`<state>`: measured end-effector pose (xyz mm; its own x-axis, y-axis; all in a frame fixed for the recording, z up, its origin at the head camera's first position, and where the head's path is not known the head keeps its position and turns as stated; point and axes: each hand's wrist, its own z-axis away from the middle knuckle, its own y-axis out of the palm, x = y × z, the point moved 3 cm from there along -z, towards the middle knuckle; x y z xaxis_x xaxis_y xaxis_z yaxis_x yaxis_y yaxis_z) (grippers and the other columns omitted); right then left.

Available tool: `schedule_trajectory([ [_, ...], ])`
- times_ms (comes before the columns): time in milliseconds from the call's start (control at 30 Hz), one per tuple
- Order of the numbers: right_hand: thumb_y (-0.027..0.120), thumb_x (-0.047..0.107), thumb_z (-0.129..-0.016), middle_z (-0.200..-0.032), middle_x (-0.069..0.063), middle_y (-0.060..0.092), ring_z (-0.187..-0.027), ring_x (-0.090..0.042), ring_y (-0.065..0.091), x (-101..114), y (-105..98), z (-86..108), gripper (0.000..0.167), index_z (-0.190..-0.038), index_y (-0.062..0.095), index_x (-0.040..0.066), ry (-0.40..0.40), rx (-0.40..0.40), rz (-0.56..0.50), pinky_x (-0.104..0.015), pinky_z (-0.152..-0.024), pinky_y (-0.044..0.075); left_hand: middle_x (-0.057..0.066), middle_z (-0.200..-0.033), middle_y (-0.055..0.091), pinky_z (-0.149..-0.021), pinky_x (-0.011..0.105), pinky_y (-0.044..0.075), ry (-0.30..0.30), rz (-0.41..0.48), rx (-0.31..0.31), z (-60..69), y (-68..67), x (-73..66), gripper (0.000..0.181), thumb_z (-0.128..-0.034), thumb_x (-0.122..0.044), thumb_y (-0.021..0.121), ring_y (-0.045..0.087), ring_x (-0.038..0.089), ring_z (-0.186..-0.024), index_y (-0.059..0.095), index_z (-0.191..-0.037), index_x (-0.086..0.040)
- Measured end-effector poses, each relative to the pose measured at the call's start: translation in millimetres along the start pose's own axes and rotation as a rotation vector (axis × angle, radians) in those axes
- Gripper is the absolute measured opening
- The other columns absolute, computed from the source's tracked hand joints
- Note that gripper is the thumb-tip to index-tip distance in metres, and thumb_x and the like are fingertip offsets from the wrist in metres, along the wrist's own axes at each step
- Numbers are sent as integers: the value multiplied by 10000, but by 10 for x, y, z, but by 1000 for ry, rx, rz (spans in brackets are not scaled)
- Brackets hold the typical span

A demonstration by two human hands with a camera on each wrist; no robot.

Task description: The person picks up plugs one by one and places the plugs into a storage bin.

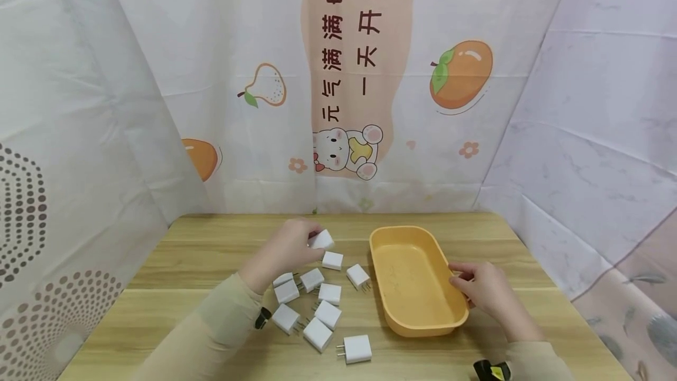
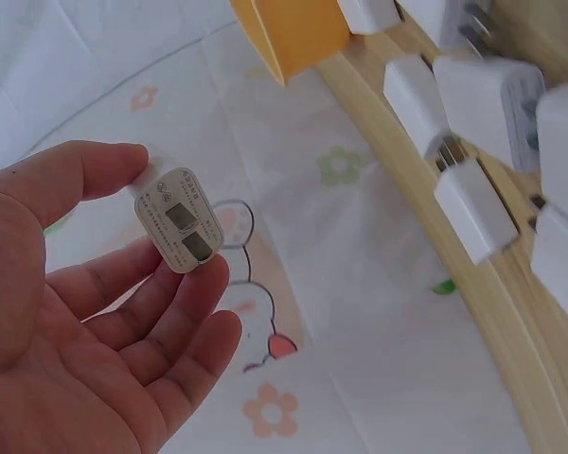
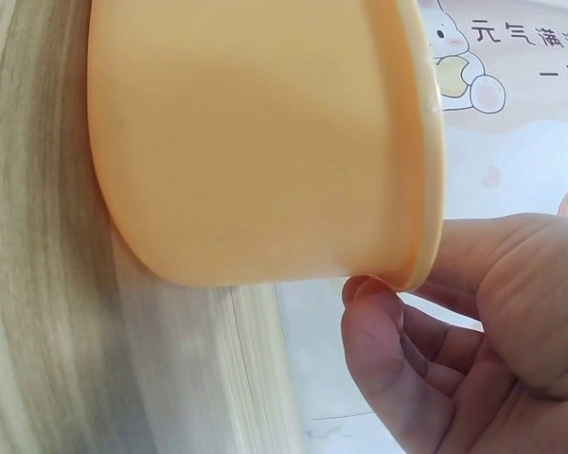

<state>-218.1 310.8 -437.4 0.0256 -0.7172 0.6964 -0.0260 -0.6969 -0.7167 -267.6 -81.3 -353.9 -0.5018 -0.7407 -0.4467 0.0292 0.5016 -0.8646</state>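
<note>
My left hand (image 1: 296, 244) pinches a white charger plug (image 1: 321, 240) between thumb and fingertips, above the far part of the table. In the left wrist view the held charger plug (image 2: 180, 219) turns its end with two dark ports and small print to the camera. Several more white charger plugs (image 1: 328, 314) lie loosely grouped below and right of that hand, some with metal prongs showing. My right hand (image 1: 483, 287) holds the right rim of an orange-yellow plastic tray (image 1: 394, 316). In the right wrist view, thumb and fingers pinch the rim of the tray (image 3: 265, 142).
The tray stands on a wood-grain table (image 1: 211, 251), to the right of the loose plugs. One plug (image 1: 357, 349) lies apart near the front. Printed cloth (image 1: 254, 157) hangs behind the table's far edge and along both sides.
</note>
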Motion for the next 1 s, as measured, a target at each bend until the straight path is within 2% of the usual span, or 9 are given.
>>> schedule_trajectory([
  [200, 697, 68, -922, -831, -49, 703, -530, -188, 619, 8, -6, -10, 366, -1260, 673, -69, 1, 4, 8, -318, -489, 550, -12, -891, 665, -634, 261, 509, 47, -20, 25, -66, 180, -188, 281, -841, -210, 781, 574, 110, -750, 744, -1078, -62],
  [433, 703, 64, -919, -817, -44, 698, -512, -191, 614, 13, -7, 8, 364, -1257, 675, -67, 5, 0, 14, -325, -483, 545, -33, -850, 633, -601, 225, 484, 111, -42, 62, -139, 374, -413, 228, -841, -232, 793, 555, 109, -746, 741, -1008, -86],
  [667, 699, 54, -919, -818, -58, 701, -513, -201, 615, 19, -3, 11, 366, -1259, 668, -78, 0, 2, 0, -342, -487, 552, -79, -877, 642, -615, 209, 460, 115, -90, 117, -205, 571, -630, 238, -829, -222, 786, 541, 79, -754, 743, -1045, -133],
  [833, 699, 53, -919, -823, -59, 698, -513, -206, 612, 12, -19, 4, 368, -1262, 667, -76, -10, -3, 8, -334, -480, 547, -71, -893, 634, -621, 202, 448, 139, -137, 125, -232, 683, -800, 260, -839, -268, 787, 533, 68, -748, 741, -1059, -138],
  [1000, 701, 57, -921, -804, -48, 690, -507, -203, 607, 12, -6, 2, 369, -1265, 668, -71, 2, 4, 13, -326, -478, 544, -78, -885, 622, -638, 204, 439, 148, -137, 146, -241, 771, -911, 273, -806, -244, 789, 521, 70, -771, 744, -1056, -144],
])
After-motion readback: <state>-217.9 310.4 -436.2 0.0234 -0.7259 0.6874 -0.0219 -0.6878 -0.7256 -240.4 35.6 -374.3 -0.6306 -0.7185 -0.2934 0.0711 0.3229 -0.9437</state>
